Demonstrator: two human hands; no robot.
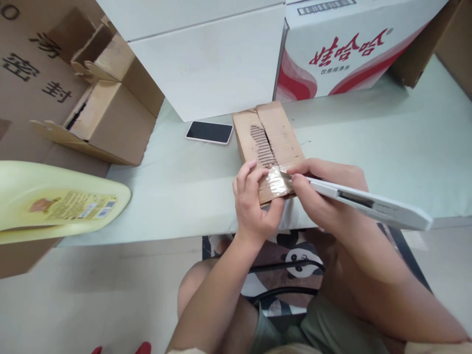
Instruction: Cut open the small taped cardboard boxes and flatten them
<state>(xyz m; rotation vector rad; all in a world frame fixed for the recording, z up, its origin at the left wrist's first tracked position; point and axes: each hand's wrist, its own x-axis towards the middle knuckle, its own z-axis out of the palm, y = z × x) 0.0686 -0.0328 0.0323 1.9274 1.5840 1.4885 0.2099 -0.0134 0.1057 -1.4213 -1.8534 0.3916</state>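
A small brown cardboard box [285, 135] lies near the front edge of the table. Its top is torn along the seam, baring ridged corrugation, and shiny clear tape [276, 182] covers the near end. My left hand [254, 201] grips that box at its near left corner, fingers on top and thumb at the near edge. In my right hand [317, 196] is a white utility knife [368, 202], its blade tip touching the tape by the seam. The handle slants away to the right.
A phone [209, 132] lies left of the box, screen up. Behind stand white cartons [214, 64] and a red-and-white water carton [339, 59]. At left are open brown boxes [114, 118] and a yellow bottle [62, 201]. A panda-print bag [291, 265] is below the table edge.
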